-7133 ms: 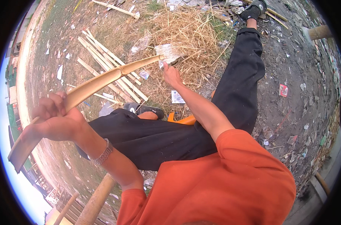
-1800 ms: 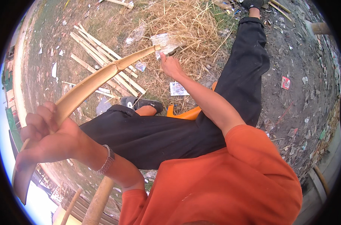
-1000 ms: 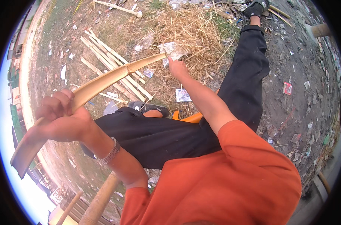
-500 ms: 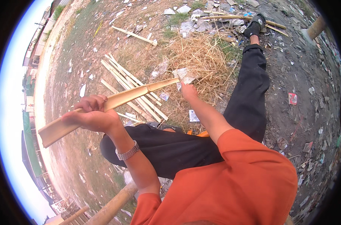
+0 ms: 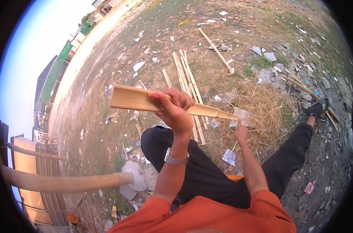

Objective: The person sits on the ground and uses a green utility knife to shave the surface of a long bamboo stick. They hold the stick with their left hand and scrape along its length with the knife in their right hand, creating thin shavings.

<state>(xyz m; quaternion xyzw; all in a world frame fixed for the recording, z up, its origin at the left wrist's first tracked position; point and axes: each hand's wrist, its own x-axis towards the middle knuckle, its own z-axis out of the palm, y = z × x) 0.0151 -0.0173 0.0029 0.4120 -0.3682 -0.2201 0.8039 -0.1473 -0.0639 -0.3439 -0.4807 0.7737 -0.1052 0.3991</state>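
A long split bamboo piece (image 5: 132,98), pale and slightly hollowed with a joint along it, stretches away from me. My left hand (image 5: 175,106), with a metal-band watch on its wrist, is wrapped round it near its wide end, which is raised closest to me. At the narrow far end, my right hand (image 5: 241,133) is closed, its thumb up against the bamboo's tip; its fingers are partly hidden. Beyond my left hand, several thin bamboo strips (image 5: 192,83) lie in a loose pile on the ground, partly covered by the held piece.
Dry straw (image 5: 260,110) lies past my right hand. A single bamboo strip (image 5: 216,51) is farther off. Litter and broken tiles (image 5: 269,56) dot the ground. A thick bamboo pole (image 5: 71,182) stands at the left, with a pale lump (image 5: 134,176) at its base. My legs are spread around the work.
The view has turned, so the scene sits farther right and the pole at left shows more. Both hands still hold the bamboo; its wide end now looks nearer level and more foreshortened.
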